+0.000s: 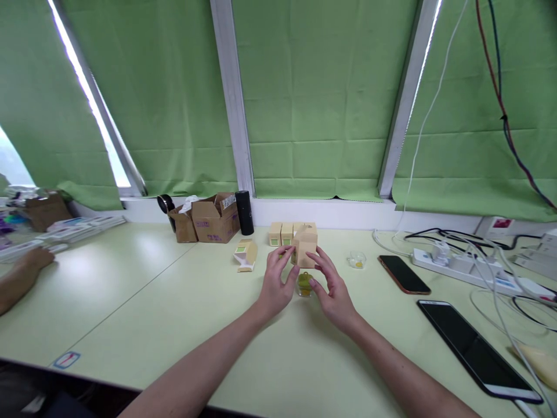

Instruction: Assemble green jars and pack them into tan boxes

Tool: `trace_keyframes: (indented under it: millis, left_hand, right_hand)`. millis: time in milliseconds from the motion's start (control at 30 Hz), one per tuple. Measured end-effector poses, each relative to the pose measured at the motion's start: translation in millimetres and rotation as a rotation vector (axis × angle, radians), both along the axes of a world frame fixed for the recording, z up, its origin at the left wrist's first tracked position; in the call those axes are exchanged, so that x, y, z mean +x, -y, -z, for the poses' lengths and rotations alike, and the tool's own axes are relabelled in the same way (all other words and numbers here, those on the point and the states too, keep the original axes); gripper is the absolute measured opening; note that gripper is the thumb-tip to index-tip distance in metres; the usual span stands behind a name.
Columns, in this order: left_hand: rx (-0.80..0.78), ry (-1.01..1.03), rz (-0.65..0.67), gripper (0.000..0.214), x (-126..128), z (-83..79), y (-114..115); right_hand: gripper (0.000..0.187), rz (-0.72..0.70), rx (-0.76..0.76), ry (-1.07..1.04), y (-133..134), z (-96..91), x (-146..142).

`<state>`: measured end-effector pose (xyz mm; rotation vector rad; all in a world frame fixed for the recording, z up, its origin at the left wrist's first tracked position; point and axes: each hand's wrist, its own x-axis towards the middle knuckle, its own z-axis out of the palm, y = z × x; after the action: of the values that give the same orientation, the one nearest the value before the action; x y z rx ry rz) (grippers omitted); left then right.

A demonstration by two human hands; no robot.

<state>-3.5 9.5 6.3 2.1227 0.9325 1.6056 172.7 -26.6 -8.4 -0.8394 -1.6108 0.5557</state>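
"Tabletop around the hands: what is it like?"

"Pale yellow-green and smooth, with a seam running slantwise to the left of the grip and a glossy patch of light beyond that."

"And the grip itself?"

"Left hand and right hand are both half open, fingers curved, one at each side of a small carton. The right fingertips overlap its front; how firmly either hand has hold of it, I cannot tell. A glass jar with something green inside sits between the two thumbs, nearer the wearer than the carton."

"What lies past the hands?"

"A few matching cartons just behind, then a white ledge and green blinds between pale window posts."

"Left of the grip?"

"An opened carton near the left hand; farther off, a brown cardboard box and a black cylinder. At the far left, another person's hand rests on the table."

"And right?"

"A clear glass piece near the right hand, then two phones and a white power strip amid tangled cables."
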Motion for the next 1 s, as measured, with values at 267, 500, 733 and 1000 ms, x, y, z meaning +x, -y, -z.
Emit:
trace_keyframes:
  millis: [267,500,733,1000]
  left_hand:
    - [-0.151,0.147,0.005,0.054,-1,4.2,-9]
    - [-0.232,0.271,-0.023,0.053,-3,4.4,-17]
    - [-0.406,0.406,0.04,0.053,-15,7.8,-32]
    - [-0.5,0.288,-0.045,0.048,-22,14.3,-44]
  right_hand:
    - [0.059,-0.07,0.087,0.093,11,-8.7,-6]
    - [0.055,-0.057,0.075,0.128,9,-2.1,-6]
    - [0.055,0.217,0.07,0.305,-8,13.2,2]
    - [0.048,0.327,-0.013,0.45,-18,24.0,9]
